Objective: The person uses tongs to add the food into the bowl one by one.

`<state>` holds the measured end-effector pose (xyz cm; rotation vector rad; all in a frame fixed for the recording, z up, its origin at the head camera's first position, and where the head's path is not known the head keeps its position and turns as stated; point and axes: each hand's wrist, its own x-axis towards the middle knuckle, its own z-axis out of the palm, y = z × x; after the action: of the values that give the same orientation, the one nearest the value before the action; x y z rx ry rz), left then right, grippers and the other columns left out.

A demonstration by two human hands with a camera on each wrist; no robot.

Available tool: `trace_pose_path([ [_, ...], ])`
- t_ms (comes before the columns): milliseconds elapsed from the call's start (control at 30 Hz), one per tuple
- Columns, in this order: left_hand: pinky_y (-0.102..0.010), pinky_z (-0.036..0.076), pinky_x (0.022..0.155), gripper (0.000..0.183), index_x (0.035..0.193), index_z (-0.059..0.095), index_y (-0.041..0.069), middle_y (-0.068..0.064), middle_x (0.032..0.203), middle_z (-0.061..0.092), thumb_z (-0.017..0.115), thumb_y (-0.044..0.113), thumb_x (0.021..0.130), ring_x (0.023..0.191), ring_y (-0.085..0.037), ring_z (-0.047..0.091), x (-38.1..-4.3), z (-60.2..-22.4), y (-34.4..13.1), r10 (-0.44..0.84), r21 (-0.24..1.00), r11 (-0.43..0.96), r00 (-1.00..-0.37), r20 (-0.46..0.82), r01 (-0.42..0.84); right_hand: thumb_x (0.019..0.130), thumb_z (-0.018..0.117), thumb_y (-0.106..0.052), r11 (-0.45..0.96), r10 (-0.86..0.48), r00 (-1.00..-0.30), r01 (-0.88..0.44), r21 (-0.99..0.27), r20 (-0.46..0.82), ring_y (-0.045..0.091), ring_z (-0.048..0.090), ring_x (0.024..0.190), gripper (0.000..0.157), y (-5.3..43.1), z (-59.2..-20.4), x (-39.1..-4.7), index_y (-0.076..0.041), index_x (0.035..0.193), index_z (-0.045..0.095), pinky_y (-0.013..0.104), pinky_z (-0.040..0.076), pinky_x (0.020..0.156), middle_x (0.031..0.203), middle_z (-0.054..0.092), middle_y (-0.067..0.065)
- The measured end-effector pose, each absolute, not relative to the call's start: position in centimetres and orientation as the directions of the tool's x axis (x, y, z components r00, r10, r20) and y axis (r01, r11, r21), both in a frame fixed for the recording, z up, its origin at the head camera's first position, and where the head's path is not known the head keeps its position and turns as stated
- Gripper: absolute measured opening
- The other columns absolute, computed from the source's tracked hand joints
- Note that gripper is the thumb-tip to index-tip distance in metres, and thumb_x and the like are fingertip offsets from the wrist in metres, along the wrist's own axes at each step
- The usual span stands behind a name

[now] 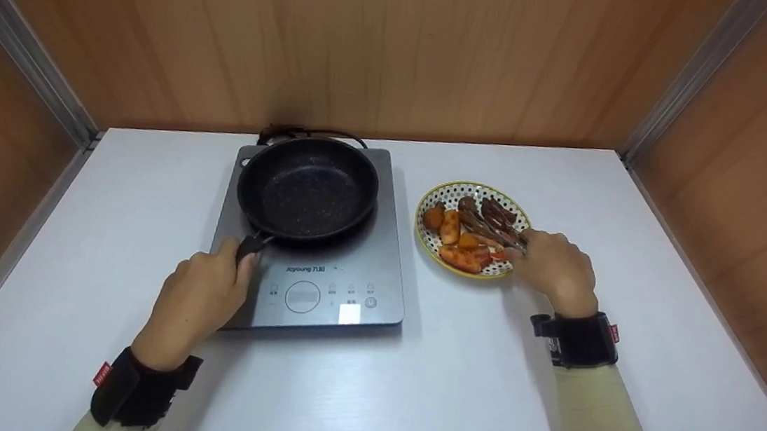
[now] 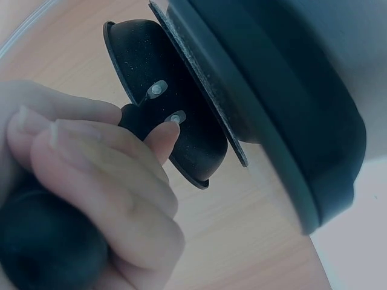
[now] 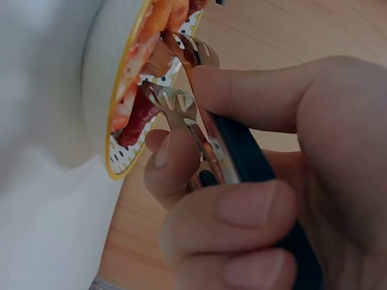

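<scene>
My left hand [image 1: 196,292] grips the black handle [image 1: 252,246] of a dark frying pan [image 1: 308,191]. The pan sits over the induction cooktop [image 1: 385,272]; from the left wrist view, its handle mount [image 2: 175,118] and riveted outer wall show. In my right hand [image 1: 556,269] is a pair of metal tongs with dark handles [image 3: 245,154], pinched between thumb and fingers. Their slotted, fork-like heads [image 3: 172,104] reach over food on a dotted, yellow-rimmed plate [image 1: 452,192]. Orange chunks [image 1: 450,227], reddish pieces [image 1: 465,259] and dark red pieces [image 1: 496,211] lie there.
A white table [image 1: 465,385] carries the cooktop left of centre and the plate to its right. A black cord [image 1: 335,133] runs behind the cooktop. Wooden panels [image 1: 399,48] close off the back and both sides.
</scene>
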<state>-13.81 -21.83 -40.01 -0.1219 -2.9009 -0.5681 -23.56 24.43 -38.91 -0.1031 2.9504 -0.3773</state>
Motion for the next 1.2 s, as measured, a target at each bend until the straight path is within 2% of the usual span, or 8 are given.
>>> trace_pose_path([
  [333,-0.040,0.036,0.045,0.030,0.096,0.055,0.000,-0.012,0.060,0.052,0.053,0.026,0.111,0.054,-0.027,0.048,-13.7,-40.0,-22.0,0.046,0.376,0.920,-0.982,0.181,0.112,0.108,0.056,-0.039,0.968,-0.039,-0.992,-0.009,-0.251,-0.117,0.057,0.065,0.111,0.054,23.6,-40.4,-24.1,-0.003,0.148,0.056,0.066,0.054,0.084,0.133,0.063,0.036],
  [567,-0.039,0.036,0.045,0.030,0.096,0.055,0.000,-0.011,0.061,0.052,0.053,0.026,0.111,0.053,-0.026,0.047,-13.6,-39.9,-22.0,0.049,0.378,0.918,-0.982,0.183,0.116,0.109,0.054,-0.034,0.966,-0.025,-0.999,-0.012,-0.259,-0.048,0.056,0.067,0.105,0.050,22.9,-41.1,-24.1,-0.003,0.148,0.059,0.066,0.054,0.082,0.129,0.065,0.036],
  [900,-0.039,0.035,0.045,0.029,0.095,0.055,0.000,-0.012,0.061,0.052,0.053,0.025,0.111,0.054,-0.027,0.048,-13.5,-39.9,-22.0,0.045,0.379,0.918,-0.981,0.188,0.115,0.106,0.059,-0.031,0.976,-0.021,-0.998,-0.033,-0.215,0.056,0.057,0.068,0.101,0.047,22.9,-41.8,-24.5,-0.008,0.147,0.061,0.066,0.053,0.079,0.125,0.067,0.035],
  [1200,-0.035,0.033,0.044,0.028,0.096,0.055,-0.001,-0.010,0.059,0.050,0.053,0.023,0.111,0.051,-0.023,0.045,-13.5,-40.0,-21.9,0.049,0.375,0.919,-0.979,0.196,0.121,0.105,0.058,-0.033,0.974,-0.013,-1.000,-0.010,-0.227,-0.010,0.055,0.069,0.099,0.047,23.0,-41.3,-24.1,-0.005,0.143,0.062,0.065,0.054,0.077,0.121,0.068,0.036],
])
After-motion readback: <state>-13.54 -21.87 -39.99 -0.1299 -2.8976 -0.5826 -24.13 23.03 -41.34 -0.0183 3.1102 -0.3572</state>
